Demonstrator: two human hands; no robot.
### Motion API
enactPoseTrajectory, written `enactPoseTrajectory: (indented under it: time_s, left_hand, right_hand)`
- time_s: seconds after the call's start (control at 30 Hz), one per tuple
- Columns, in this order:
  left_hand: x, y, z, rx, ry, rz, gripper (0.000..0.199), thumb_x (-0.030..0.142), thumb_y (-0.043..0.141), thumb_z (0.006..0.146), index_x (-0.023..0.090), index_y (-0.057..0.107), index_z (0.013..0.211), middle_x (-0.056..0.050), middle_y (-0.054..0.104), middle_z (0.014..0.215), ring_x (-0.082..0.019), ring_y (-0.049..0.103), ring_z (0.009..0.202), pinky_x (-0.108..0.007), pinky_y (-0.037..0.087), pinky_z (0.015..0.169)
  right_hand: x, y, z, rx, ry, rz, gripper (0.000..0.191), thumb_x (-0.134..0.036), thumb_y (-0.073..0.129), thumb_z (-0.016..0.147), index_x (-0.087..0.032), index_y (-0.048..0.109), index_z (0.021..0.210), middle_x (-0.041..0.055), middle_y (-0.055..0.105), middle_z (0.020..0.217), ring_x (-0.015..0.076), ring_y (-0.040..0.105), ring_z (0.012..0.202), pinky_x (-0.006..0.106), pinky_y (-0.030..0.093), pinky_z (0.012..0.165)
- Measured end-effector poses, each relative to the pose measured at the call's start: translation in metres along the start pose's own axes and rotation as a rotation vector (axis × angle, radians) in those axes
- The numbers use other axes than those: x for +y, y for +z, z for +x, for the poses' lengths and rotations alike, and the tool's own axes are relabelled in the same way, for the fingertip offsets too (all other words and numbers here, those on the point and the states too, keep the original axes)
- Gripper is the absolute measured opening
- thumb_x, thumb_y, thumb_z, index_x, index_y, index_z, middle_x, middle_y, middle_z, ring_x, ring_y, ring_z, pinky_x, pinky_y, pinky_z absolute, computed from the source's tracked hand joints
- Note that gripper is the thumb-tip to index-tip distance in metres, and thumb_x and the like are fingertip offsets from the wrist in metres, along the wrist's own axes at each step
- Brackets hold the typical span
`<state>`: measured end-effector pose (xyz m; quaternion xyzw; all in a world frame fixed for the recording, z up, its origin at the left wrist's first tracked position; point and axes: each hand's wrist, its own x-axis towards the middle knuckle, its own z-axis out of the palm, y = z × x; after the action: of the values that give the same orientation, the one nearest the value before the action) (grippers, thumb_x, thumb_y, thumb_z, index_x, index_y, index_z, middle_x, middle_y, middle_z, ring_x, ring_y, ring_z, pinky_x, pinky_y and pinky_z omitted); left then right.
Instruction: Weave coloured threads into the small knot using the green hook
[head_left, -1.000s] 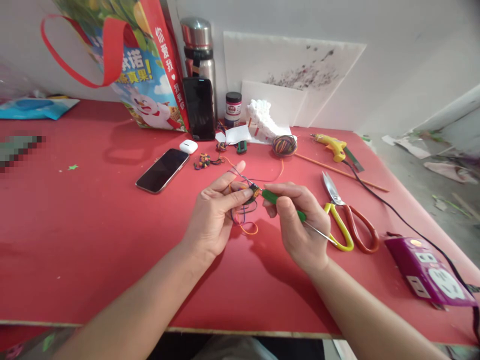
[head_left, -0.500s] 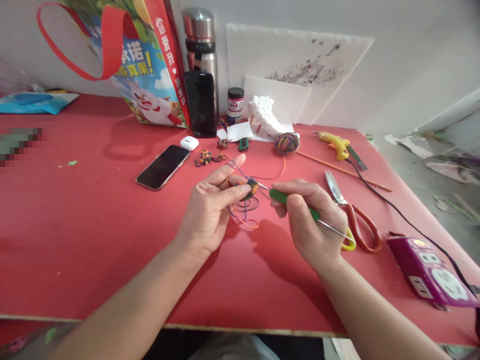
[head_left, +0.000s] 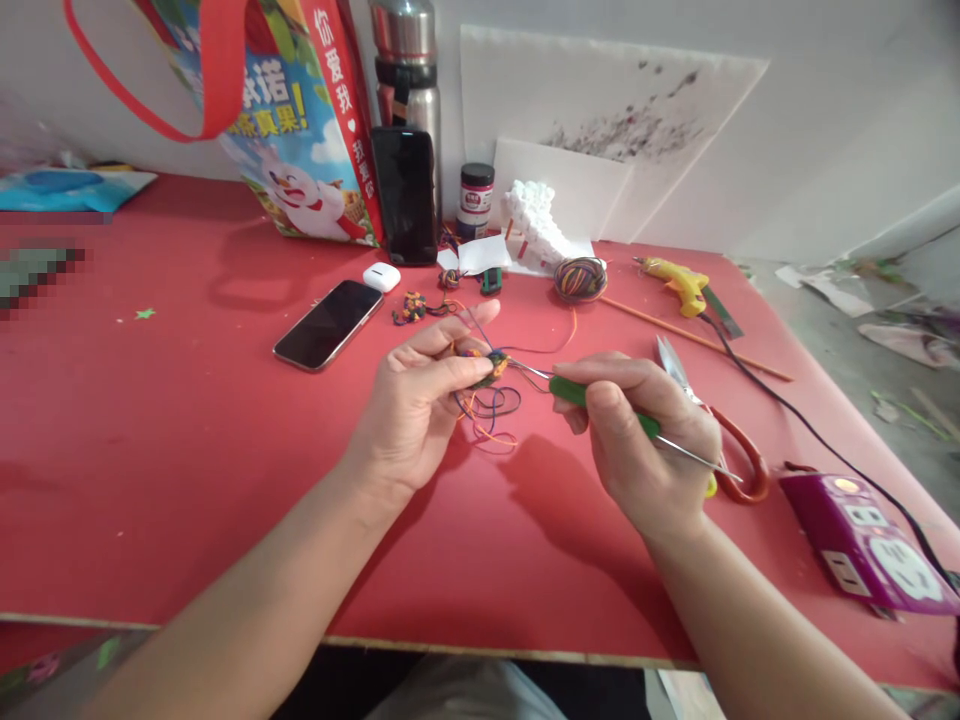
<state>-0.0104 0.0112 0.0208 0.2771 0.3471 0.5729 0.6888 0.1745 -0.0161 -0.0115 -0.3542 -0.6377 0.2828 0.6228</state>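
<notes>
Between the thumb and fingers of my left hand [head_left: 420, 400] is a small multicoloured crochet piece [head_left: 495, 370]. Loose orange and purple yarn ends dangle below it, and a strand runs up over my raised index finger. My right hand [head_left: 645, 430] is closed around the green handle of a crochet hook [head_left: 570, 391]. The hook's thin metal tip reaches the right edge of the crochet piece; whether it sits in a stitch I cannot tell. Behind my hands lies the yarn ball [head_left: 580, 280], with an orange strand trailing from it.
Scissors [head_left: 739, 455] lie partly behind my right hand, near a yellow glue gun [head_left: 679, 285] and a purple power strip [head_left: 862, 540]. A phone [head_left: 328, 325], a white earbud case [head_left: 381, 277] and a small crocheted bit [head_left: 412, 307] are beyond my left hand. A bag [head_left: 300, 130] and flask [head_left: 405, 90] stand behind.
My right hand has drawn the hook slightly to the right, so more distance shows between its handle and the crochet piece. The whole view has shifted a little.
</notes>
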Motion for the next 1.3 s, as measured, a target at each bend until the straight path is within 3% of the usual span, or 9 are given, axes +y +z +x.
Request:
enactPoseTrajectory:
  time_s: [0.4,0.6,0.77,1.03,1.13,1.3]
  left_hand:
    - [0.002,0.0,0.001,-0.087,-0.082,-0.021,0.033,0.007,0.079,0.062,0.013,0.088,0.094,0.0,0.066,0.068,-0.008,0.058,0.059,-0.018,0.052,0.054]
    - [0.003,0.0,0.0,-0.102,-0.092,-0.029,0.033,0.008,0.08,0.061,0.012,0.088,0.092,-0.001,0.066,0.068,-0.008,0.058,0.059,-0.019,0.051,0.053]
    - [-0.008,0.004,-0.003,-0.107,-0.027,-0.004,0.033,0.008,0.087,0.065,0.018,0.089,0.097,0.0,0.07,0.073,-0.009,0.064,0.069,-0.019,0.054,0.066]
    - [-0.025,0.008,-0.009,-0.102,0.093,0.065,0.034,0.014,0.093,0.071,0.025,0.088,0.103,0.0,0.078,0.092,-0.013,0.07,0.089,-0.026,0.057,0.088]
    - [-0.024,0.004,-0.008,-0.102,0.117,0.097,0.03,0.016,0.092,0.072,0.025,0.088,0.101,-0.004,0.081,0.105,-0.017,0.07,0.096,-0.028,0.057,0.085]
    - [-0.022,0.003,-0.007,-0.129,0.097,0.087,0.029,0.018,0.088,0.076,0.023,0.088,0.104,-0.006,0.08,0.101,-0.02,0.07,0.093,-0.029,0.057,0.078]
  right_hand:
    - [-0.002,-0.001,0.008,0.044,0.267,0.349,0.017,-0.043,0.083,0.095,-0.027,0.087,0.093,0.0016,0.075,0.073,0.014,0.065,0.061,0.028,0.051,0.052]
    - [-0.002,-0.002,0.012,0.036,0.31,0.372,0.023,-0.047,0.086,0.091,-0.024,0.085,0.089,0.0014,0.072,0.068,0.0134,0.063,0.058,0.027,0.047,0.049]
    - [-0.001,0.006,0.01,0.035,0.39,0.443,0.029,-0.053,0.084,0.091,-0.025,0.083,0.088,-0.0013,0.065,0.062,0.0114,0.053,0.052,0.029,0.045,0.051]
    - [0.005,0.016,0.009,0.171,0.502,0.534,0.03,-0.057,0.082,0.09,-0.028,0.082,0.093,-0.0037,0.063,0.067,0.0086,0.046,0.053,0.028,0.049,0.056]
    - [0.007,0.015,0.011,0.195,0.527,0.538,0.032,-0.059,0.082,0.089,-0.027,0.082,0.093,-0.0036,0.061,0.067,0.0094,0.045,0.054,0.028,0.047,0.055]
    - [0.007,0.016,0.013,0.187,0.556,0.598,0.032,-0.057,0.086,0.085,-0.026,0.082,0.091,-0.0042,0.06,0.067,0.0087,0.043,0.055,0.026,0.045,0.055]
